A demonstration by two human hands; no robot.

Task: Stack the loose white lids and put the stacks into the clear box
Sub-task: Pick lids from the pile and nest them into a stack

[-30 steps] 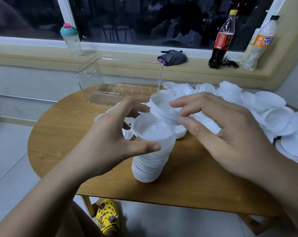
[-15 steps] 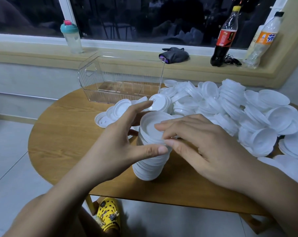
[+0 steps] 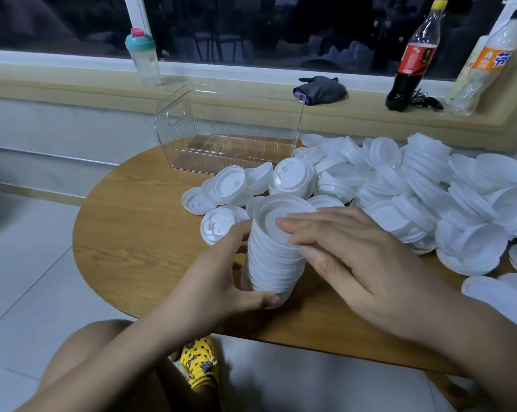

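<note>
A: Hands?
B: Left hand (image 3: 221,281) wrapped round the side of the stack (image 3: 273,257), thumb at its base. Right hand (image 3: 355,257) flat, fingers (image 3: 293,226) pressing the top lid. Stack stands on the table (image 3: 138,233) between both hands.
A: Handling?
B: Judged thin, light, stiff plastic; nested column likely to slip sideways. Best held low on the side and capped on top.
A: Box (image 3: 227,138)?
B: Beyond the left hand, looks empty. Loose lids (image 3: 429,191) heaped beyond and beside the right hand.
A: Labels?
B: Far beyond the right hand, cola bottle (image 3: 411,58) with red label, unreadable. Orange-labelled bottle (image 3: 486,60) shows one large character, too blurred to read.
</note>
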